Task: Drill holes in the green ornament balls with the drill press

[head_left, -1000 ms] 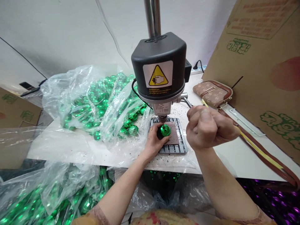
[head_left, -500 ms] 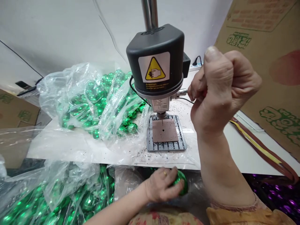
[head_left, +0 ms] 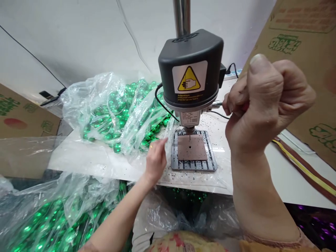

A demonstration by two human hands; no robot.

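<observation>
A small black bench drill stands on the white table, its bit raised above a bare brown pad on the slotted base plate. My right hand is closed in a fist on the drill's feed lever, held up beside the drill head. My left hand reaches over the table's front edge, fingers stretched toward the mouth of a clear plastic bag of shiny green balls. It holds nothing.
Another clear bag of green balls lies below the table at the left. Cardboard boxes stand at the far left and the right. A brown strap crosses the table's right side. Black specks litter the table around the drill.
My left hand came up from below the table edge, where it held a green ball, and now reaches empty toward the bag on the table. My right hand stays on the raised lever.
</observation>
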